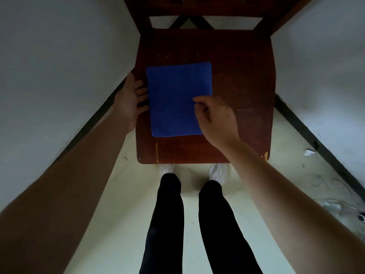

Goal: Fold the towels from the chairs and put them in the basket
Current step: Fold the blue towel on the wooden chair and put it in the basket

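One blue towel lies folded into a flat rectangle on the wooden chair seat, so folding appears complete or nearly so. The left hand rests spread, palm up, at the towel's left edge; the right hand hovers over its right side, fingers loosely curled, pinching nothing visible. Transfer remains; no basket is in view.
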The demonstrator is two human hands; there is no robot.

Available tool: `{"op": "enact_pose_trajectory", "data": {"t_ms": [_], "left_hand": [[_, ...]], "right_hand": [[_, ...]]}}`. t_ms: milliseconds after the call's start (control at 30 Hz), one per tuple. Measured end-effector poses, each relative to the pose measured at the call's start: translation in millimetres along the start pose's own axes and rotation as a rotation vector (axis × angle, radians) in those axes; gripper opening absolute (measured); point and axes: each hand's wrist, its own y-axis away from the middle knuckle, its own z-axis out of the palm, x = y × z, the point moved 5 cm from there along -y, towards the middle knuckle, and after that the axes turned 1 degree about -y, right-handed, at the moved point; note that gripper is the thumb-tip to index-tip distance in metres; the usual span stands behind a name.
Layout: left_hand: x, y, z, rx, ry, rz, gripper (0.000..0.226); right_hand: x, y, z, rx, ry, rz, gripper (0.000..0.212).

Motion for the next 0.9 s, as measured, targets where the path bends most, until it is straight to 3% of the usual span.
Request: {"op": "enact_pose_trajectory", "data": {"t_ms": [100,200,333,400,567,700,900], "left_hand": [[0,5,2,0.121,-0.226,0.045,0.036],[-8,16,4,0.241,-0.413,0.095,0.03],[-27,22,12,0.203,-0.164,-0.068,0.015],[-27,20,17,0.131,-0.129,-0.097,0.006],[-24,18,25,-0.078,-0.002,-0.123,0.026],[-30,23,25,-0.132,0.077,-0.136,0.034],[-33,55,31,-0.216,0.167,-0.146,0.041]], "right_hand": [[27,-6,-20,0.117,-0.022,0.151,0.03],[44,-13,-14,0.014,-0.241,0.423,0.043],[44,-15,3,-0.041,-0.537,0.656,0.037],[41,-17,3,-0.048,-0.564,0.69,0.037],[39,-21,-1,-0.194,-0.726,0.701,0.036],[35,-15,-5,-0.313,-0.852,0.669,0.02],[26,6,-24,-0.399,-1.034,0.647,0.03]]}}
